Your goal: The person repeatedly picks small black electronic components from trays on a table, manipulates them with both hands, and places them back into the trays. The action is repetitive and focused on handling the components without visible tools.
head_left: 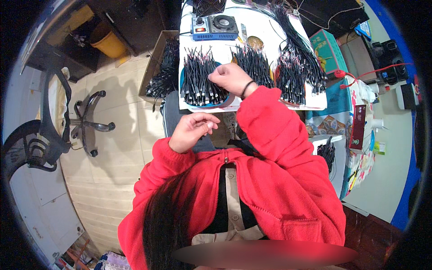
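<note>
My right hand [231,78] is closed in a pinch over the right side of the left bundle of short black cables [198,78]. What its fingertips grip, if anything, is too small to make out. This bundle stands in a blue container [211,106], with metal plugs toward me and thin wire ends pointing away. Below the table's front edge, my left hand [193,131] is raised before my body. Its fingers are curled with the thumb pressed near them, and I cannot make out anything held. A middle cable bundle [254,65] and a right cable bundle [294,78] lie alongside.
Behind the bundles sit a blue solder pot [215,28], a small round tin [255,42] and a black fan [209,6]. A box of cables [163,72] stands left of the table. Farther left is an office chair [85,121]; a green box [326,51] is at right.
</note>
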Demonstrator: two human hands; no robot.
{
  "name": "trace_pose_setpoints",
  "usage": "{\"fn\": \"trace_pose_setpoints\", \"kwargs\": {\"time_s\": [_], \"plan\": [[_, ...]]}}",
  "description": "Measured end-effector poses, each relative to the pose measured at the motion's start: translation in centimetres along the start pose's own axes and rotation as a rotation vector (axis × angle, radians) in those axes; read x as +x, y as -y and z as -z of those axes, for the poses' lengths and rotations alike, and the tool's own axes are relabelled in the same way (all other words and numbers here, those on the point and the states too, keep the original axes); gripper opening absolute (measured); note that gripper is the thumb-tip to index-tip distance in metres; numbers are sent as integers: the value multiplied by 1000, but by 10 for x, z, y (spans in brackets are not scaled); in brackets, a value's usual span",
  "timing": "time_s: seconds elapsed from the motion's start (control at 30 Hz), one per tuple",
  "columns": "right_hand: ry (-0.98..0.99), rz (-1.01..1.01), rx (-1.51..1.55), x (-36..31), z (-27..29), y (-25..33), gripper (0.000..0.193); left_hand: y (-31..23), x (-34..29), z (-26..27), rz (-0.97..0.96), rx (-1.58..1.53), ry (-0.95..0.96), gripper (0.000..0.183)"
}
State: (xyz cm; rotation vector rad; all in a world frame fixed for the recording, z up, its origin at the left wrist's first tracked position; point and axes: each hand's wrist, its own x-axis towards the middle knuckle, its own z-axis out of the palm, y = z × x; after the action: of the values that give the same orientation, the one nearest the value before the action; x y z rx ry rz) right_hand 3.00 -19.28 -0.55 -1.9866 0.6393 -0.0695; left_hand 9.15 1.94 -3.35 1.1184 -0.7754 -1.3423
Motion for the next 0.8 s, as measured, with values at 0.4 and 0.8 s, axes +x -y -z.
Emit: {"fn": "trace_pose_setpoints", "kwargs": {"time_s": [0.4, 0.8], "plan": [[227, 71, 655, -139, -16, -8, 12, -41, 29, -48, -196, -344, -192, 18], [-172, 293, 572, -150, 17, 12, 16, -34, 19, -78, -260, -201, -150, 10]]}}
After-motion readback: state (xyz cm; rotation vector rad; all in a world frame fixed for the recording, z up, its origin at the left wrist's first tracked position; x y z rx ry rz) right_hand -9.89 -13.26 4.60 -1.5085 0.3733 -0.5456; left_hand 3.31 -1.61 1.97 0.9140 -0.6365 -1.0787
